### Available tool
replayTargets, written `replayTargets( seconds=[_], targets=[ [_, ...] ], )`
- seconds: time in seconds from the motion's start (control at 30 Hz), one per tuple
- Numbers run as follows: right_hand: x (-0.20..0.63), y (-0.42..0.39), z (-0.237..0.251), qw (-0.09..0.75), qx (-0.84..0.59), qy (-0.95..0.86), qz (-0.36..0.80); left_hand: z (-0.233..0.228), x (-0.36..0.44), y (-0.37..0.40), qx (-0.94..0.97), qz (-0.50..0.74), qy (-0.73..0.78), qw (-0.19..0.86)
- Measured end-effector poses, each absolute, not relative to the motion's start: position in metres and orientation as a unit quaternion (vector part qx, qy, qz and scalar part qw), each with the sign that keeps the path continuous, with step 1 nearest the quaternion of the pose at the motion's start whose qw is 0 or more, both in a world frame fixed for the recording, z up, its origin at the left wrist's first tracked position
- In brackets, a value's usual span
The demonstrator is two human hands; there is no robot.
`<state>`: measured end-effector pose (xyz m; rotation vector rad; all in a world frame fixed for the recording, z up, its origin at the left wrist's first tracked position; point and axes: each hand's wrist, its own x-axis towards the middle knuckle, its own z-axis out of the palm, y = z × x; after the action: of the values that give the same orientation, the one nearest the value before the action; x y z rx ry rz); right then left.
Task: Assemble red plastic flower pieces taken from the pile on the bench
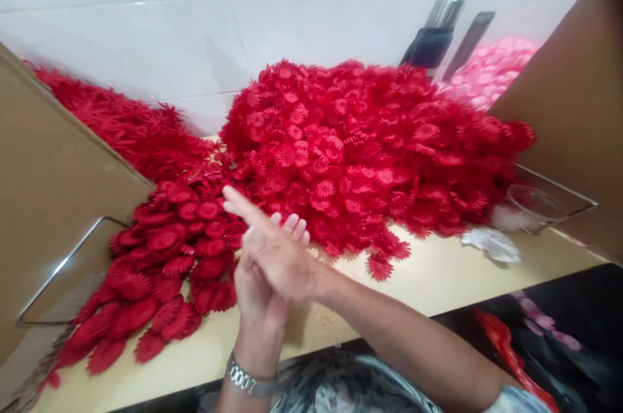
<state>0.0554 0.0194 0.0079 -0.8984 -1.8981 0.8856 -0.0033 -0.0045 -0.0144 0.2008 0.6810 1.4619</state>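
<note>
My right hand (280, 257) lies across the palm of my left hand (257, 299), its fingers stretched out flat toward the upper left. Beneath it, my left hand faces up with the fingertips showing past the far side of the right hand, fingers apart. Whether anything small lies between the palms is hidden. A metal-banded watch (243, 377) sits on my left wrist. Just beyond the hands rises a large heap of red frilled petal discs (326, 160). Stacked red cupped petal pieces (165, 257) lie close by on the left.
Red spiky pieces (126, 127) pile along the back left, and pink petals (506, 65) at the far right. Cardboard panels (58, 160) flank the pale tabletop (433, 276). A clear plastic cup (535, 202) and crumpled white tissue (491, 244) are at right. A dark-handled tool (428, 43) stands by the wall.
</note>
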Motion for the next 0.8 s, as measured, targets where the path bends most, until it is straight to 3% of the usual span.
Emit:
replayTargets(
  seconds=[0.07,0.13,0.33,0.53,0.8],
  targets=[
    [0.072,0.018,0.009,0.478,-0.319,-0.705,0.416,-0.015,-0.01,-0.005,0.044,0.636,0.334,0.694],
    [0.09,0.018,0.007,0.508,-0.347,-0.691,0.38,-0.014,-0.014,-0.006,0.027,0.638,0.341,0.689],
    [0.108,0.005,-0.022,0.377,-0.357,-0.831,0.202,-0.009,-0.012,-0.01,0.068,0.64,0.321,0.695],
    [0.109,-0.005,-0.033,0.437,-0.405,-0.761,0.258,-0.017,-0.004,-0.018,0.09,0.617,0.334,0.707],
    [0.109,-0.017,-0.034,0.473,-0.498,-0.699,0.198,-0.037,0.005,-0.033,0.241,0.611,0.403,0.637]
  ],
)
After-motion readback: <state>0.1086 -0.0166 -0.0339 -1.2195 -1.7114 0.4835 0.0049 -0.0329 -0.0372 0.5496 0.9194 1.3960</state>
